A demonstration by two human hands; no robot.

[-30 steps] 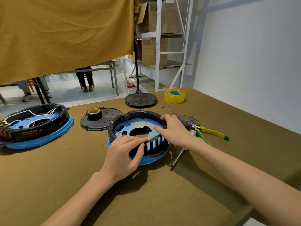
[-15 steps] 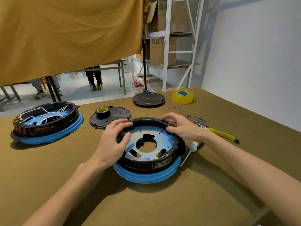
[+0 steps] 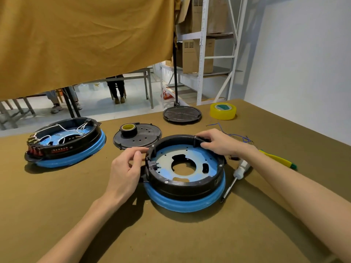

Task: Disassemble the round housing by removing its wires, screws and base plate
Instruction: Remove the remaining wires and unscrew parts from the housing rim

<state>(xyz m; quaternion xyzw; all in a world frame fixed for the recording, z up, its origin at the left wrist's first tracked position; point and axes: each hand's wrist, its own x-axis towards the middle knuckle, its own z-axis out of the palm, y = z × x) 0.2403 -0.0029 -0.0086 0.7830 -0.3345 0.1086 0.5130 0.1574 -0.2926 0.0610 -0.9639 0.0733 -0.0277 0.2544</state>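
The round housing (image 3: 190, 188), a black ring on a blue ring, lies at the table's middle with its pale blue base plate (image 3: 195, 158) showing inside. Small screws sit in the black rim. My right hand (image 3: 220, 143) grips the far right rim, fingers curled over its edge. My left hand (image 3: 125, 168) is beside the left rim with loosely curled fingers; its index fingertip touches the rim and it holds nothing that I can see. Loose blue wires (image 3: 241, 137) lie behind my right hand.
A screwdriver (image 3: 237, 173) lies right of the housing, and yellow-handled pliers (image 3: 277, 160) lie beyond it. A second wired housing (image 3: 64, 147) sits at the left. A black cover with a tape roll (image 3: 136, 137), a black disc (image 3: 182, 113) and yellow tape (image 3: 223, 111) stand behind.
The housing went from tilted on edge to lying flat and has been turned. My left hand came off the top rim to the left side; my right hand stays on the far rim.
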